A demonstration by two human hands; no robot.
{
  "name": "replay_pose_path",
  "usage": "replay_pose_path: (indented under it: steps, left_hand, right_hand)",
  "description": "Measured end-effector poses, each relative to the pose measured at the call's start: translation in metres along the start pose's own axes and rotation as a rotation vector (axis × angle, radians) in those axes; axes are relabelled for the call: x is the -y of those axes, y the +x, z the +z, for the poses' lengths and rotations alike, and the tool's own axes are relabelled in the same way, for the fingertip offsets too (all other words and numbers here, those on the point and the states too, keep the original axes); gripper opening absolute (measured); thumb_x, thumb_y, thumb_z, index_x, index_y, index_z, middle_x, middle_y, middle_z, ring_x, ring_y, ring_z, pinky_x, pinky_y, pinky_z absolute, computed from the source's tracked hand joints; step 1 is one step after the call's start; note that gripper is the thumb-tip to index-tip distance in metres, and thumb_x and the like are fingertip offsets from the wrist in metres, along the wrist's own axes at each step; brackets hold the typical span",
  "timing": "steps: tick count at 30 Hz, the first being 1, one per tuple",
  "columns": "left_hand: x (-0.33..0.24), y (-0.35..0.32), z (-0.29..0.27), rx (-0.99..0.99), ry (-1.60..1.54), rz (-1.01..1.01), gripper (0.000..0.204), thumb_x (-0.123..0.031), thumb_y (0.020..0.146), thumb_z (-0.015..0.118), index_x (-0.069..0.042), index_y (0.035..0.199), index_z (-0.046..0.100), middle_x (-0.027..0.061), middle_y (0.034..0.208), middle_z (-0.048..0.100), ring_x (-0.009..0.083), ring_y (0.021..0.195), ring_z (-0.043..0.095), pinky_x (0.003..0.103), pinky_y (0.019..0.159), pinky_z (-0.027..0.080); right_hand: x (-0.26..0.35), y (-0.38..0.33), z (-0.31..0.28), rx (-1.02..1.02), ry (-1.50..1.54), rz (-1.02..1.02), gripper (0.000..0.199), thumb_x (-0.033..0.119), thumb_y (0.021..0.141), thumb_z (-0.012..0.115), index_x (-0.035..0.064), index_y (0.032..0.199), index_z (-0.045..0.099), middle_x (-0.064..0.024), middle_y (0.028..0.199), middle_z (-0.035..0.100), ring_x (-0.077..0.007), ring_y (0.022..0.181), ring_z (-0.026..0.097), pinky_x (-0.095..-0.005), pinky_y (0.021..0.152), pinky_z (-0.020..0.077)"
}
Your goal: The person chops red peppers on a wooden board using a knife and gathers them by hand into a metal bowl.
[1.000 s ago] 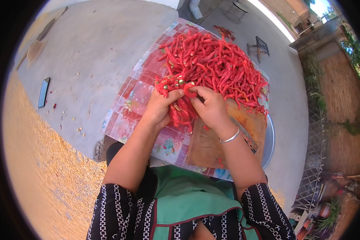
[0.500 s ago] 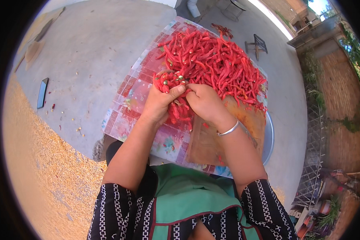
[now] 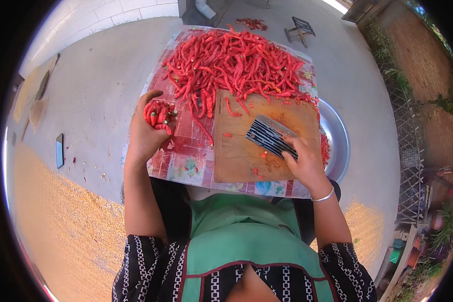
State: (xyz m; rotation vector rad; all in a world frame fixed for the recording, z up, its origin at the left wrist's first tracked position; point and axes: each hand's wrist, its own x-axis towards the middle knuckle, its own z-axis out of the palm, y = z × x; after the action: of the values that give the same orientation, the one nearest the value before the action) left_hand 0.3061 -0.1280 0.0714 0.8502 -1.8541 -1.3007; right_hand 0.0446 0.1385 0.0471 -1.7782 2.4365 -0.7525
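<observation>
A bunch of red chili peppers, stem ends upward, is gripped in my left hand at the left side of the table. My right hand has its fingers around the near right end of a cleaver with a black-and-white striped blade face. The cleaver is over a wooden cutting board; whether it rests on the wood I cannot tell. Its handle is mostly hidden by my hand. A big heap of red chili peppers covers the far part of the table, a few reaching onto the board.
The table has a patterned cover. A metal basin with chopped red bits stands beyond the table's right edge. A folding stool and a small pile of peppers are farther back. A phone and spread corn kernels lie on the floor.
My hands have parted. The left moved leftward with the bunch of peppers; the right moved right and down and now holds the cleaver. The view has shifted, and more of the board shows.
</observation>
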Motion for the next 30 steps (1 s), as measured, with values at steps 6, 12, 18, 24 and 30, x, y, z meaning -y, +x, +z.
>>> replay_pose_path:
  steps: [6,12,18,24,30]
  left_hand:
    - [-0.043,-0.012,0.084,0.570,0.671,0.095,0.060,-0.002,0.066,0.072,-0.005,0.120,0.048,0.0234,0.093,0.065,0.0413,0.090,0.064,0.046,0.075,0.050]
    - [-0.032,0.005,0.178,0.734,0.792,0.082,0.058,-0.005,0.066,0.072,-0.002,0.119,0.049,0.0214,0.094,0.066,0.0372,0.089,0.065,0.042,0.076,0.052]
    - [-0.023,0.019,0.279,0.594,0.652,0.106,0.050,-0.013,0.071,0.072,-0.001,0.114,0.051,0.0219,0.092,0.066,0.0381,0.086,0.066,0.042,0.075,0.053]
    - [0.013,0.010,0.304,0.485,0.608,0.253,0.059,-0.028,0.076,0.072,0.001,0.122,0.049,0.0233,0.109,0.061,0.0400,0.103,0.059,0.046,0.088,0.048]
    - [0.008,-0.004,0.288,0.455,0.664,0.385,0.062,-0.023,0.073,0.073,0.004,0.121,0.046,0.0214,0.115,0.057,0.0382,0.109,0.054,0.045,0.090,0.048]
  right_hand:
    - [-0.055,-0.074,-0.014,0.060,-0.140,0.110,0.050,0.010,0.074,0.074,0.0078,0.120,0.056,-0.0114,0.099,0.056,-0.0326,0.095,0.058,-0.0430,0.079,0.0488]
    - [-0.110,-0.042,-0.009,-0.122,0.003,0.046,0.043,0.005,0.074,0.071,0.0080,0.116,0.062,-0.0122,0.097,0.056,-0.0328,0.096,0.055,-0.0433,0.085,0.0460]
    - [-0.144,0.028,-0.014,-0.275,-0.017,0.021,0.035,0.006,0.083,0.064,0.0045,0.119,0.061,-0.0141,0.110,0.061,-0.0345,0.106,0.056,-0.0403,0.092,0.0464]
    - [-0.081,0.041,0.038,-0.332,0.526,0.034,0.034,0.019,0.100,0.046,-0.0028,0.124,0.056,-0.0220,0.125,0.058,-0.0360,0.116,0.056,-0.0401,0.097,0.0449]
    - [-0.082,0.027,0.058,-0.409,0.453,0.030,0.030,0.014,0.095,0.051,-0.0024,0.120,0.056,-0.0205,0.116,0.061,-0.0363,0.107,0.058,-0.0415,0.089,0.0484]
